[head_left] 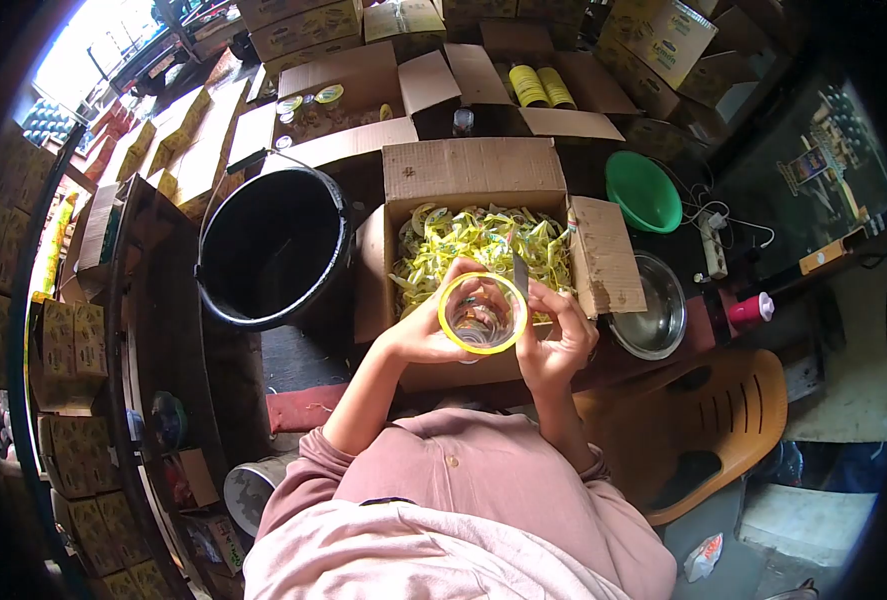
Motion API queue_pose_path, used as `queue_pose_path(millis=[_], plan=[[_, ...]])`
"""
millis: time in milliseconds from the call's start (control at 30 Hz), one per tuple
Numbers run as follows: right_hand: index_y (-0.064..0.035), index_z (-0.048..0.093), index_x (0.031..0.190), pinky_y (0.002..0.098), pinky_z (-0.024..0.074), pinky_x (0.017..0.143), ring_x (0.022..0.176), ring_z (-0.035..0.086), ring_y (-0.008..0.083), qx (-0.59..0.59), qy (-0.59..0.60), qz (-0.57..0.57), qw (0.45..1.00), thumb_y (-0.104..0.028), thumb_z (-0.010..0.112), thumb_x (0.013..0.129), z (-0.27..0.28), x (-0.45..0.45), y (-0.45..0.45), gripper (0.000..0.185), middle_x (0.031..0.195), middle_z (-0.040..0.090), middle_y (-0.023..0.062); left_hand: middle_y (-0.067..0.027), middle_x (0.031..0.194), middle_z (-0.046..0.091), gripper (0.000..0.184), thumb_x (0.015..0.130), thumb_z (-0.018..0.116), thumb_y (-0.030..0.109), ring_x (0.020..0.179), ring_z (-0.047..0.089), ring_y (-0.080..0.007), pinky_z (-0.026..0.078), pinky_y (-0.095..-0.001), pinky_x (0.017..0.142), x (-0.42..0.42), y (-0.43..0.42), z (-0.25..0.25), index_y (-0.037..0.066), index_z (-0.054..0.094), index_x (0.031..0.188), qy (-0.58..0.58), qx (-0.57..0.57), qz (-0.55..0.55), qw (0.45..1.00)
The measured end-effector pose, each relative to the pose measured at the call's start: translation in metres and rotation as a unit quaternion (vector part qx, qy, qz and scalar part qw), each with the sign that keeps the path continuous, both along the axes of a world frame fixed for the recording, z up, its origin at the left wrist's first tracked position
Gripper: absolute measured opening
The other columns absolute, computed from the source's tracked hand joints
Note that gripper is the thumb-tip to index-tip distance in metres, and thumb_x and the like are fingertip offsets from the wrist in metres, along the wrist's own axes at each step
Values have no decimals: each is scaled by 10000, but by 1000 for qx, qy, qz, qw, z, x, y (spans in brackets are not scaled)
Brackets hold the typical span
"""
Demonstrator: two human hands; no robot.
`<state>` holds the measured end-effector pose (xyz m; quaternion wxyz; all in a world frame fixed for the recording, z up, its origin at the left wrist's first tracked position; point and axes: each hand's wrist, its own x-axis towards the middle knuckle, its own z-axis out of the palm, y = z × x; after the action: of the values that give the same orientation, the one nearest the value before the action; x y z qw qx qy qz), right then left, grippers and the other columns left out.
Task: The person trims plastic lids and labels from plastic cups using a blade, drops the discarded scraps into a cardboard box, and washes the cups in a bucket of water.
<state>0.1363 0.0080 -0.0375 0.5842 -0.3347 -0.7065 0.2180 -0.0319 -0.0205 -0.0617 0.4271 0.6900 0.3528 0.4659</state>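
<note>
My left hand (pixel 428 328) is wrapped round a clear plastic cup (pixel 483 313) with a yellow rim, whose round face is turned up toward me. On the cup's right side, my right hand (pixel 555 335) has its fingers closed on a small blade (pixel 520 272) that points away from me, close to the yellow rim. Both hands are above the near edge of an open cardboard box (pixel 473 168). Yellow and white strips (pixel 493 230) fill that box. Whether the blade touches the cup cannot be made out.
A black bucket (pixel 275 245) stands left of the box. To the right are a green bowl (pixel 643 190), a metal basin (pixel 653 305), a pink spool (pixel 751 310) and a power strip (pixel 711 245). Farther back are open cartons (pixel 363 138). An orange chair (pixel 703 430) is at the near right.
</note>
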Motion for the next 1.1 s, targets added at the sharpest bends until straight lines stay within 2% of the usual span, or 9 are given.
queue_pose_path(millis=[33, 167, 200, 300, 400, 500, 567, 767, 1100], plan=[[-13, 631, 895, 249, 468, 584, 622, 604, 149, -7, 5, 0, 1000, 80, 622, 646, -1, 0, 0, 266, 726, 624, 79, -69, 1162, 288, 833, 558, 782, 149, 1104, 374, -171, 332, -285, 934, 1, 1, -1, 18, 305, 1228, 14, 14, 0, 1000], [-14, 631, 903, 248, 465, 583, 622, 602, 138, -13, 18, -18, 1000, 68, 629, 657, -3, 0, 1, 259, 725, 624, 71, -67, 1160, 361, 860, 569, 768, 95, 1087, 420, -175, 355, -334, 932, 8, 0, -8, 45, 257, 1259, -118, -91, 13, 989], [-14, 631, 905, 248, 464, 582, 622, 601, 134, -9, 21, -26, 999, 63, 631, 662, -4, 0, 0, 255, 724, 623, 68, -85, 1169, 406, 869, 574, 756, 73, 1078, 447, -189, 358, -358, 938, 9, 2, -11, 56, 246, 1277, -129, -40, 32, 990], [-17, 631, 909, 242, 460, 576, 614, 592, 127, -5, 25, -34, 999, 46, 640, 677, -4, -2, -3, 241, 724, 619, 62, -104, 1185, 423, 893, 580, 746, 66, 1089, 455, -202, 352, -358, 947, 8, 0, -20, 58, 221, 1302, -202, -18, 56, 978], [19, 613, 900, 221, 456, 582, 621, 574, 116, 10, 10, -35, 999, 52, 658, 667, -3, -3, -7, 240, 722, 592, 64, -110, 1193, 423, 875, 598, 726, 81, 1102, 447, -205, 339, -345, 958, 5, 5, -14, 32, 214, 1307, -187, -6, 57, 981], [-29, 637, 896, 236, 453, 551, 601, 579, 128, 19, 2, -47, 999, 30, 652, 683, -4, -8, -8, 222, 706, 608, 50, -112, 1196, 419, 812, 624, 704, 86, 1123, 428, -202, 329, -335, 967, 5, 3, -10, 14, 248, 1292, -182, -6, 76, 980], [-33, 638, 891, 237, 453, 545, 599, 579, 127, 34, -5, -53, 998, 28, 652, 684, -7, -11, -7, 216, 699, 602, 47, -111, 1196, 414, 789, 636, 702, 81, 1130, 419, -202, 328, -336, 967, 7, -1, -9, 17, 261, 1287, -211, -42, 72, 974], [-12, 616, 893, 237, 454, 565, 606, 578, 129, 26, -6, -51, 998, 36, 647, 681, -6, -10, -13, 219, 714, 594, 61, -108, 1205, 396, 777, 642, 725, 78, 1128, 416, -208, 336, -339, 960, 8, -1, -10, 27, 276, 1274, -164, 36, 93, 981], [-34, 634, 872, 242, 464, 549, 602, 589, 145, 41, 9, -43, 998, 33, 653, 672, -9, -16, -14, 211, 720, 607, 55, -106, 1206, 369, 791, 634, 729, 75, 1133, 407, -211, 316, -334, 971, 4, -2, -13, 24, 268, 1274, -160, 26, 94, 982]])
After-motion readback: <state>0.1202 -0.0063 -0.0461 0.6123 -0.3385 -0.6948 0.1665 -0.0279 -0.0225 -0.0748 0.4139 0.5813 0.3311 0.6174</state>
